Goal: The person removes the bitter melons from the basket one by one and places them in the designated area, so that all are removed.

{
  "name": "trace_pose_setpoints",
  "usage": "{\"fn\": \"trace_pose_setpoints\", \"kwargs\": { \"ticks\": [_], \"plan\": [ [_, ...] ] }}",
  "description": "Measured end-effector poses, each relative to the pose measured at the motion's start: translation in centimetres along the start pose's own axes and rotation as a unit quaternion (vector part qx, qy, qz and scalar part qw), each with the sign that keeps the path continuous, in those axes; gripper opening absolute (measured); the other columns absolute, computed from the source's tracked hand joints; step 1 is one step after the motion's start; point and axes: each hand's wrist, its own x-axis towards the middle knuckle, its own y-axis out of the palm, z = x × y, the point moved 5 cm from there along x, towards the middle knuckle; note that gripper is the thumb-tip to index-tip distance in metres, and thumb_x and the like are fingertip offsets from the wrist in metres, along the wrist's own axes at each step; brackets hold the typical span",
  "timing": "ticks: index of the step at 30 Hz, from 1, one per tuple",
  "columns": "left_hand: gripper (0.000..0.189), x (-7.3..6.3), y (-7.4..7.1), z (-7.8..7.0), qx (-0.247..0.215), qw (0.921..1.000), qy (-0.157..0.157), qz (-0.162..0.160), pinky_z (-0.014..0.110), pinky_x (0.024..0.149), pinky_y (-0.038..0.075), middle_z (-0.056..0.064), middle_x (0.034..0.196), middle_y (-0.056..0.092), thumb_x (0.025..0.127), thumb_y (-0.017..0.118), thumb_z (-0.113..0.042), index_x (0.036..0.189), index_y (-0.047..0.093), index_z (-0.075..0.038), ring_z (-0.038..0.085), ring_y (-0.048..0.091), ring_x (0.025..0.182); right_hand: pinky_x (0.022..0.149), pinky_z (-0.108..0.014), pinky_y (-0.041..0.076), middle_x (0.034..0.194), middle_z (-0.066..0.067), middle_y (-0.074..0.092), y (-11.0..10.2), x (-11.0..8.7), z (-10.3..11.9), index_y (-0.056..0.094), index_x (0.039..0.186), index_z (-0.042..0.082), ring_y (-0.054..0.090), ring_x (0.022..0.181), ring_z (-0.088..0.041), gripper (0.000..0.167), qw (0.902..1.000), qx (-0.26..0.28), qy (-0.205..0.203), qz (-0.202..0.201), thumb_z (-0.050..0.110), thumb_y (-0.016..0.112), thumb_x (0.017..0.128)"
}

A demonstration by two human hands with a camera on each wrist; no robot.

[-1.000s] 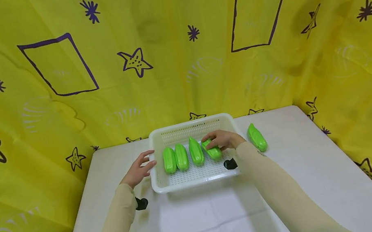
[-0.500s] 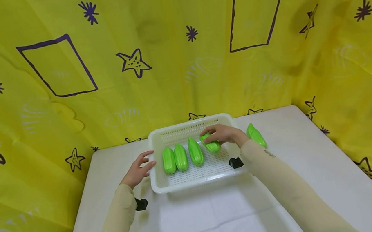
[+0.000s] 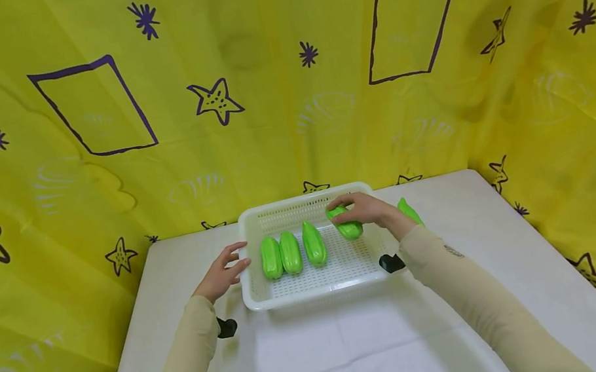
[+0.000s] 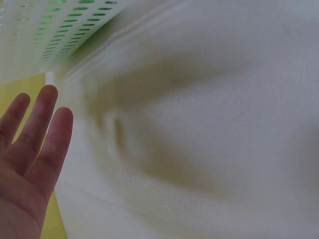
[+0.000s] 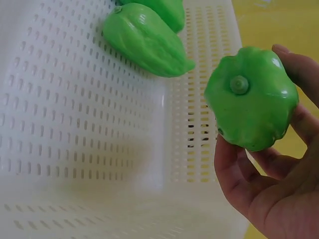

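In the head view my right hand (image 3: 369, 208) grips a glossy green bitter melon (image 3: 350, 230) over the right side of a white plastic basket (image 3: 317, 293). The right wrist view shows its ribbed stem end (image 5: 249, 117), with thumb and fingers round its sides. Inside the basket lie three more melons: two side by side, the left melon (image 3: 271, 257) and its neighbour (image 3: 290, 252), and a third melon (image 3: 314, 245) a little apart. My left hand (image 3: 221, 275) is at the basket's left rim, its fingers extended; the left wrist view has those fingers (image 4: 42, 134) beside the perforated wall.
Another green melon (image 3: 409, 211) lies on the white-covered table (image 3: 327, 353) right of the basket, partly hidden by my right arm. A yellow curtain (image 3: 279, 149) with drawn stars and squares stands behind and along both sides of the table.
My right hand has lifted the bitter melon and carried it to the right, away from the other three. The left hand and the basket stay put.
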Motion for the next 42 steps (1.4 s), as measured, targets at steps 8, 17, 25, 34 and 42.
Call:
{"fn": "trace_pose_setpoints", "kwargs": {
  "ticks": [8, 17, 25, 34, 42],
  "plan": [
    [0.053, 0.0, 0.0, 0.0, -0.002, 1.0, 0.0, 0.001, 0.055, 0.099, 0.044, 0.029, 0.15, 0.03, 0.101, 0.057, -0.024, 0.149, 0.036, -0.013, 0.046, 0.037, 0.133, 0.075, -0.03, 0.052, 0.136, -0.019, 0.049, -1.1, -1.7, -0.1, 0.059, 0.132, 0.009, 0.058, 0.104, -0.029, 0.046, 0.9988, 0.028, -0.005, -0.04, 0.022, 0.073, 0.09],
    [0.054, 0.0, -0.1, -0.1, 0.001, 1.0, -0.003, 0.002, 0.054, 0.099, 0.044, 0.029, 0.15, 0.029, 0.101, 0.057, -0.026, 0.149, 0.036, -0.014, 0.047, 0.038, 0.133, 0.076, -0.031, 0.05, 0.137, -0.018, 0.05, -2.6, -3.6, -1.1, 0.056, 0.136, 0.011, 0.053, 0.114, -0.036, 0.052, 0.9952, 0.042, 0.015, -0.087, 0.029, 0.073, 0.089],
    [0.055, -0.1, -0.1, 0.0, 0.002, 1.0, -0.005, 0.001, 0.055, 0.1, 0.044, 0.029, 0.15, 0.029, 0.101, 0.057, -0.026, 0.15, 0.035, -0.014, 0.047, 0.038, 0.133, 0.078, -0.03, 0.048, 0.147, -0.02, 0.04, -3.3, -6.3, 0.2, 0.051, 0.139, 0.005, 0.047, 0.119, -0.038, 0.051, 0.9911, 0.076, 0.028, -0.106, 0.018, 0.069, 0.093],
    [0.054, -0.1, -0.1, 0.0, -0.004, 1.0, -0.006, -0.002, 0.056, 0.1, 0.043, 0.028, 0.15, 0.029, 0.101, 0.057, -0.025, 0.149, 0.036, -0.014, 0.046, 0.035, 0.135, 0.075, -0.025, 0.051, 0.144, -0.018, 0.043, -4.4, -6.3, -3.2, 0.05, 0.14, 0.01, 0.05, 0.111, -0.032, 0.055, 0.9861, 0.076, 0.022, -0.146, 0.028, 0.07, 0.093],
    [0.053, -0.1, 0.0, -0.2, 0.0, 1.0, -0.009, -0.001, 0.055, 0.1, 0.044, 0.028, 0.15, 0.029, 0.101, 0.057, -0.024, 0.149, 0.036, -0.014, 0.046, 0.036, 0.134, 0.084, -0.03, 0.05, 0.152, -0.015, 0.034, -6.1, -7.2, -5.3, 0.048, 0.142, 0.011, 0.046, 0.124, -0.038, 0.056, 0.9843, 0.073, 0.021, -0.159, 0.032, 0.068, 0.094]
  ]
}}
